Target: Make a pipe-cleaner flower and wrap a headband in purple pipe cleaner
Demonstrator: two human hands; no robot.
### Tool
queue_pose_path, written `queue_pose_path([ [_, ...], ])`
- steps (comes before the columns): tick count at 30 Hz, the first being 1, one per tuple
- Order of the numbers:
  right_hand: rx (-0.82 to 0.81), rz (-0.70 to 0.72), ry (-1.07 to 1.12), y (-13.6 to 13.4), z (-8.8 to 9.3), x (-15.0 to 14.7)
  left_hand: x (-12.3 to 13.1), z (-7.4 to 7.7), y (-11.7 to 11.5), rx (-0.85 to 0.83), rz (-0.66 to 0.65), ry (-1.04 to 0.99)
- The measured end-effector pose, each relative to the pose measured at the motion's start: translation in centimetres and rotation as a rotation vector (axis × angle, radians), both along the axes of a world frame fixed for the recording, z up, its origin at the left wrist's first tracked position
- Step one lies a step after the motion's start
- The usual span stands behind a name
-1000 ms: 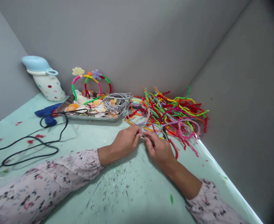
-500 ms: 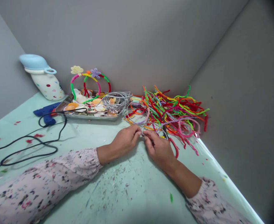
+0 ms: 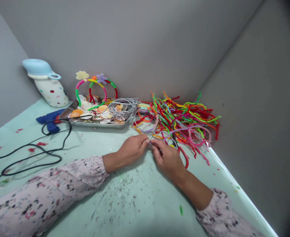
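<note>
My left hand (image 3: 132, 149) and my right hand (image 3: 167, 158) meet fingertip to fingertip on the pale green table, both pinching a thin grey wire hoop (image 3: 145, 123) that loops away behind them. A red pipe cleaner (image 3: 184, 157) curves out beside my right hand. Just beyond lies a big heap of coloured pipe cleaners (image 3: 182, 118). What my fingers pinch at their tips is too small to see clearly.
A metal tray (image 3: 95, 122) with shells, grey wire hoops and two wrapped headbands (image 3: 95, 88) stands at the back. A blue glue gun (image 3: 49, 118) with a black cord (image 3: 36, 154) lies left, beside a white and blue jug (image 3: 46, 82). Grey walls close the corner.
</note>
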State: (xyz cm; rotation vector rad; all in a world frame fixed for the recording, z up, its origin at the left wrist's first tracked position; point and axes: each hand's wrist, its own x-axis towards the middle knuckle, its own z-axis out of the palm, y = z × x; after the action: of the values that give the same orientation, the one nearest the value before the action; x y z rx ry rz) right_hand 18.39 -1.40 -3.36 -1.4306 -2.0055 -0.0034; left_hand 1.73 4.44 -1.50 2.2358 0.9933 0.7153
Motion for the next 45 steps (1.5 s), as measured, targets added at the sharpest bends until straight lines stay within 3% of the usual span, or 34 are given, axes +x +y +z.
queue_pose_path([
  [14,-0.008,-0.097,0.109,0.0,0.4,0.0,-0.2,0.1,0.1,-0.072,-0.056,-0.142],
  [29,0.021,0.008,0.208,0.2,0.9,0.1,-0.1,0.2,0.0,-0.078,-0.057,-0.166],
  [45,-0.046,0.027,0.316,0.4,0.7,0.3,-0.1,0.2,0.0,-0.02,-0.066,-0.147],
])
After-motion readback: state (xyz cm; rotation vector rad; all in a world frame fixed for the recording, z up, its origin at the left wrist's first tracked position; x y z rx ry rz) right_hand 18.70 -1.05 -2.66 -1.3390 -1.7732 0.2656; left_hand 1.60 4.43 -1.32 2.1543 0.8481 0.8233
